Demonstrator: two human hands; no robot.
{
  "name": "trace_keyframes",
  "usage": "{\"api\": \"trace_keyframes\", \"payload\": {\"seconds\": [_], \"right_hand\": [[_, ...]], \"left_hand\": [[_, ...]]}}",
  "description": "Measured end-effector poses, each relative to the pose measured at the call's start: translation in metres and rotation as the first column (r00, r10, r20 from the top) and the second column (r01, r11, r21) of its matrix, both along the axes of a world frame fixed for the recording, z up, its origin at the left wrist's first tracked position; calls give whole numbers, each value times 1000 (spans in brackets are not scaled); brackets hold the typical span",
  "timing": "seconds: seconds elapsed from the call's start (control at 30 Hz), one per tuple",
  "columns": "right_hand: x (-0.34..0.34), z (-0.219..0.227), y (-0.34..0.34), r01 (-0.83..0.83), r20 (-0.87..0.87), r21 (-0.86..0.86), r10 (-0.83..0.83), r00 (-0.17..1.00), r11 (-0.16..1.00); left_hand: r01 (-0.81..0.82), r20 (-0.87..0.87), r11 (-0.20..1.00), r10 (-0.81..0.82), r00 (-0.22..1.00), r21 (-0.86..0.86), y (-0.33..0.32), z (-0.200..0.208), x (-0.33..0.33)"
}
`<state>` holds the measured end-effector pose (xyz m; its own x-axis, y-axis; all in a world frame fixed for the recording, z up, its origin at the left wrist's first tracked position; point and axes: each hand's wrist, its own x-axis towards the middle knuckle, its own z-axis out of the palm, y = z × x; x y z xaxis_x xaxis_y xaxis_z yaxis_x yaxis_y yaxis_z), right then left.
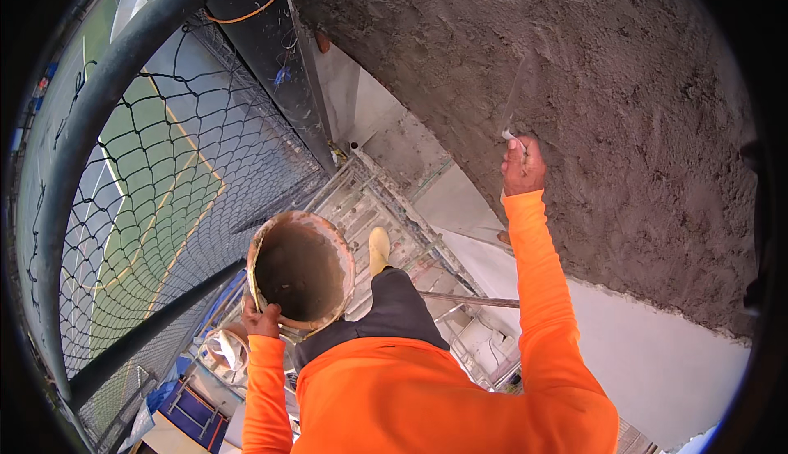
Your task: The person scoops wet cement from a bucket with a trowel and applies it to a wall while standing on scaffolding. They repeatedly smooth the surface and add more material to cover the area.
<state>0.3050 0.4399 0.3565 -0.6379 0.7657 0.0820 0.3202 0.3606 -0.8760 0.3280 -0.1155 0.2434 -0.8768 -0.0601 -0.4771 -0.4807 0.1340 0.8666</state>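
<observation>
My left hand (263, 319) is closed on the near left edge of a round bucket (348, 267), held in front of my left side. Grey-brown wet mortar (297, 267) lies inside it. My right hand (524, 165) is raised and wrapped round the handle of a trowel (517, 101). The thin blade points away from me, against or very close to the wall, and its colour blends with the surface. Rough dark mortar coats the wall (624, 126) around the trowel.
A chain-link fence (156, 167) with thick dark pipes runs along my left, a sports court beyond it. A dark post (263, 35) stands ahead. Below is a slatted scaffold platform (345, 208) with my boot (379, 249) on it. A second bucket (226, 347) sits lower left.
</observation>
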Motion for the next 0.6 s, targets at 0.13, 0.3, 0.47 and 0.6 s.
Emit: {"api": "trace_keyframes", "payload": {"seconds": [0.13,0.3,0.47,0.6], "right_hand": [[94,14,-42,-282,203,74,263,943,956],[122,-19,-150,-787,571,-53,665,481,615],[63,-70,-205,-872,847,379,262,461,311],[45,-93,-241,-810,829,522,66,556,269]], "left_hand": [[34,8,998,-34,999,51,17,9,-13],[244,-51,969,-245,968,-25,53,31,-34],[432,-203,902,-421,884,11,69,79,-45],[562,-359,806,-588,725,-185,78,108,-53]]}}
